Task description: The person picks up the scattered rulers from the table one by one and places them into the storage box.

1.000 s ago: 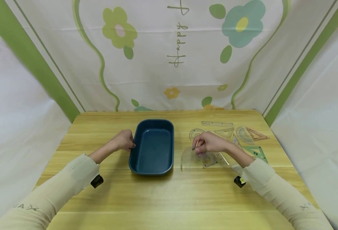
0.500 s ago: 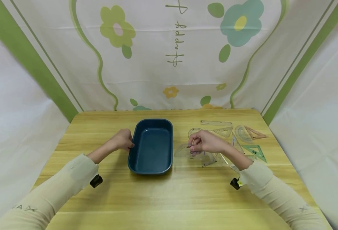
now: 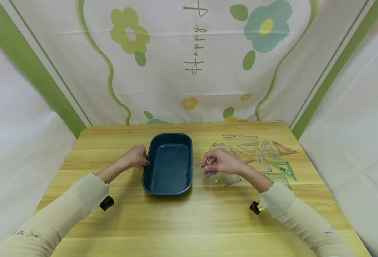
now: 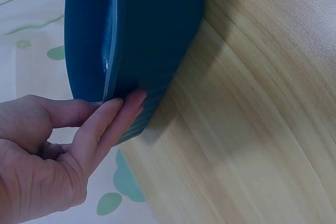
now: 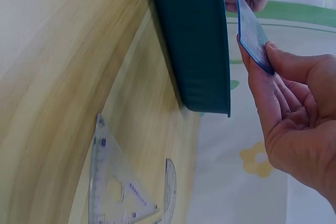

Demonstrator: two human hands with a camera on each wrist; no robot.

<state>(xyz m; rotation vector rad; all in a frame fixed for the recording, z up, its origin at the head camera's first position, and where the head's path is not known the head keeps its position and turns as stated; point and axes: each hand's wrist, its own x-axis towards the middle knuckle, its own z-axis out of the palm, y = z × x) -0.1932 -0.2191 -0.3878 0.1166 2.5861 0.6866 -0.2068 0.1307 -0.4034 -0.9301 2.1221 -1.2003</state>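
Note:
My left hand (image 3: 137,157) grips the left rim of a deep blue rectangular tray (image 3: 171,169). In the left wrist view, the thumb lies inside that rim and the fingers (image 4: 113,124) against the outer wall. A clear protractor (image 5: 252,35) is pinched between thumb and fingers of my right hand (image 3: 222,162), raised off the table at the tray's right side. Its far edge reaches the right rim in the head view; whether they touch I cannot tell. Bare floor shows inside the tray.
Right of the tray lie a clear ruler (image 3: 240,137), an orange set square (image 3: 283,147), a green set square (image 3: 285,170), a bluish protractor (image 3: 267,150) and several other clear drawing tools. A patterned cloth (image 3: 163,71) hangs behind the wooden table (image 3: 189,221).
My right hand has moved left with the protractor, from over the drawing tools to the tray's right rim. The left hand keeps its grip on the tray.

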